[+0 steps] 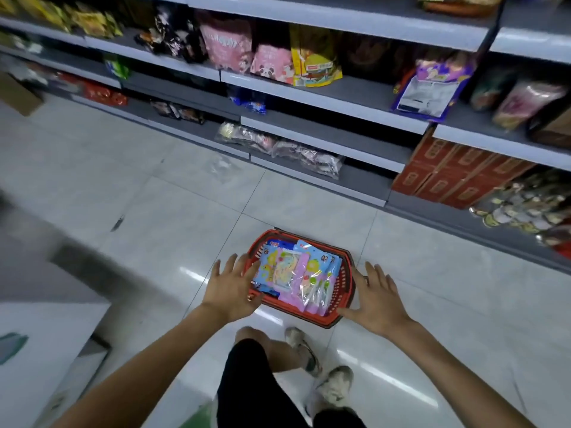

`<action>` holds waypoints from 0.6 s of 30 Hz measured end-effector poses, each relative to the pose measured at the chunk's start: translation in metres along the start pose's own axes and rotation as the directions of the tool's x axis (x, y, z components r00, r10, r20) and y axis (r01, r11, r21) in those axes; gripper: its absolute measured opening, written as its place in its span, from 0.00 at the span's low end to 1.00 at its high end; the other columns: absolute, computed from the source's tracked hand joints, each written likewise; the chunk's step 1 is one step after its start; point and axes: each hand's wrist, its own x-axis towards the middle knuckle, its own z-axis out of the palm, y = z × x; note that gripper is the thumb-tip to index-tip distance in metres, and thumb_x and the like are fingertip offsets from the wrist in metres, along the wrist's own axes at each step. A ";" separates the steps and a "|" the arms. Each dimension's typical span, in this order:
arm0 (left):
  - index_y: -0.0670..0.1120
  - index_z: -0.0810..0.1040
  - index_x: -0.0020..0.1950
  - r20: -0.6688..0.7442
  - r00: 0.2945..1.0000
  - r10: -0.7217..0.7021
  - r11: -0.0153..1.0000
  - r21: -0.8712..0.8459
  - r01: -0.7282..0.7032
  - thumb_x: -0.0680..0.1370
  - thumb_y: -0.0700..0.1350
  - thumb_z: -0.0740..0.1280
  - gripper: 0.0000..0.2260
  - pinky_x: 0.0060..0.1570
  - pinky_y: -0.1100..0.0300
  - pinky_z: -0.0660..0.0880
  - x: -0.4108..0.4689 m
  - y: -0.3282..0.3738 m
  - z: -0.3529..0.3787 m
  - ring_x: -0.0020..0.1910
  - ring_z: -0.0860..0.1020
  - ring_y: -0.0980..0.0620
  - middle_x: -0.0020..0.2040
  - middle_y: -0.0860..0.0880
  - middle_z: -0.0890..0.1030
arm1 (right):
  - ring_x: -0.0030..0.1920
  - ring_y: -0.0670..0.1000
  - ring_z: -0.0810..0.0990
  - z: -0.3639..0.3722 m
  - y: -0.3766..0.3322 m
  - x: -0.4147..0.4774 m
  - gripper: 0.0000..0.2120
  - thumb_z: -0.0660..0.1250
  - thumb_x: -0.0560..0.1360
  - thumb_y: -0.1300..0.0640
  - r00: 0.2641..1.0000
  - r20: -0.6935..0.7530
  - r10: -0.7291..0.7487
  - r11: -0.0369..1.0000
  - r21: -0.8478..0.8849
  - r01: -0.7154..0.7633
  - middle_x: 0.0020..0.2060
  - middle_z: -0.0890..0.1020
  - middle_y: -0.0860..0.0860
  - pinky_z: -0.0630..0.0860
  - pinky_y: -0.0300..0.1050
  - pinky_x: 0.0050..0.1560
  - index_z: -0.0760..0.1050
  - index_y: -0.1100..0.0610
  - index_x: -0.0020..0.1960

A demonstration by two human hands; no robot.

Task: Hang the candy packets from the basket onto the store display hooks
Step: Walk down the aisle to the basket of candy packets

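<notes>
While both hands, left [230, 290] and right [378, 299], hover spread and empty beside the red basket [343, 293], its slick candy packets [295, 278] could slide out if tipped; no display hooks seem visible.

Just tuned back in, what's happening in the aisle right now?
A person stands over a red basket on the tiled floor beside the snack shelves. The left hand and right hand are spread open at either side of it, holding nothing. The candy packets lie inside the basket; no display hooks are in view.
</notes>
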 end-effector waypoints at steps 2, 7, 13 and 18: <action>0.55 0.51 0.85 0.027 1.000 0.005 1.000 0.016 -0.005 0.78 0.71 0.55 0.39 0.80 0.35 0.53 0.008 -0.018 0.012 0.84 0.53 0.40 0.85 0.44 0.56 | 0.84 0.63 0.45 0.015 -0.011 0.008 0.54 0.64 0.73 0.25 1.000 0.015 0.010 1.000 -0.021 -0.010 0.84 0.48 0.59 0.45 0.59 0.82 0.44 0.51 0.85; 0.55 0.49 0.85 0.120 0.993 0.016 1.000 0.014 -0.018 0.78 0.72 0.55 0.40 0.80 0.36 0.53 0.049 -0.057 0.049 0.84 0.54 0.41 0.85 0.45 0.56 | 0.81 0.62 0.54 0.048 -0.037 0.040 0.50 0.66 0.72 0.27 0.993 -0.016 0.117 0.993 0.030 -0.116 0.79 0.58 0.60 0.55 0.57 0.79 0.52 0.51 0.84; 0.54 0.47 0.85 0.265 0.964 0.017 1.000 0.009 -0.020 0.79 0.72 0.54 0.40 0.80 0.36 0.53 0.114 -0.093 0.134 0.84 0.51 0.41 0.85 0.45 0.53 | 0.83 0.65 0.53 0.118 -0.056 0.093 0.52 0.65 0.71 0.27 0.953 0.015 0.301 0.939 0.168 -0.299 0.82 0.57 0.62 0.58 0.63 0.79 0.52 0.53 0.84; 0.53 0.46 0.85 0.268 0.963 0.037 0.999 -0.028 -0.031 0.78 0.74 0.54 0.42 0.80 0.38 0.56 0.174 -0.105 0.203 0.84 0.54 0.40 0.85 0.43 0.53 | 0.81 0.66 0.57 0.184 -0.041 0.134 0.52 0.74 0.72 0.34 0.935 0.032 0.352 0.905 0.243 -0.349 0.81 0.60 0.63 0.65 0.67 0.75 0.53 0.53 0.85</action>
